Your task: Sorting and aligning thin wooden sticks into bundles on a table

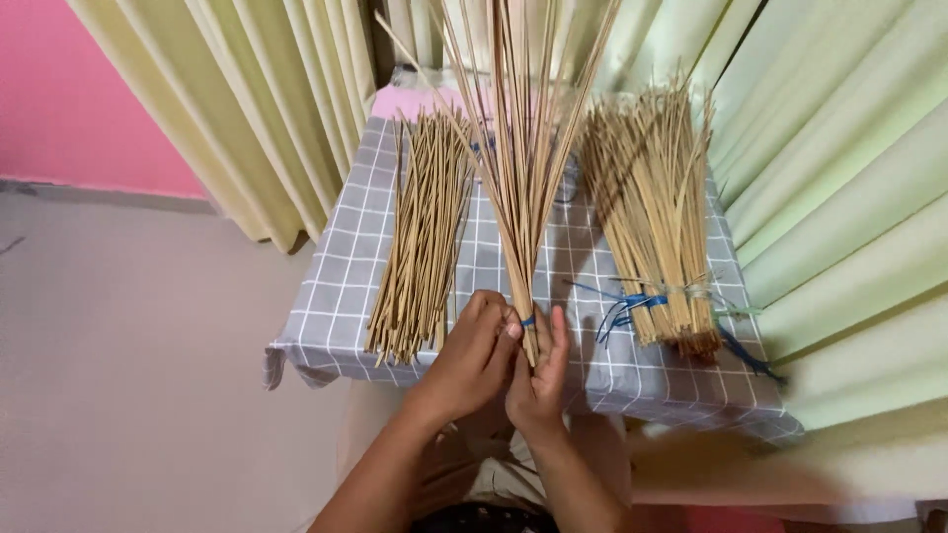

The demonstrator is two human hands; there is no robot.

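Note:
My left hand (pixel 472 350) and my right hand (pixel 540 370) both grip the narrow base of a bundle of thin tan sticks (pixel 518 148) that stands upright and fans out towards the top. A bit of blue string (pixel 528 321) shows at the base between my fingers. The hands meet over the front edge of a small table covered by a grey checked cloth (pixel 346 276).
A loose pile of sticks (pixel 425 237) lies flat on the cloth to the left. A tied bundle of sticks (pixel 652 207) with blue string (pixel 627 306) lies to the right. Pale green curtains (pixel 839 197) hang behind and to the right. A pink wall (pixel 79 89) is at far left.

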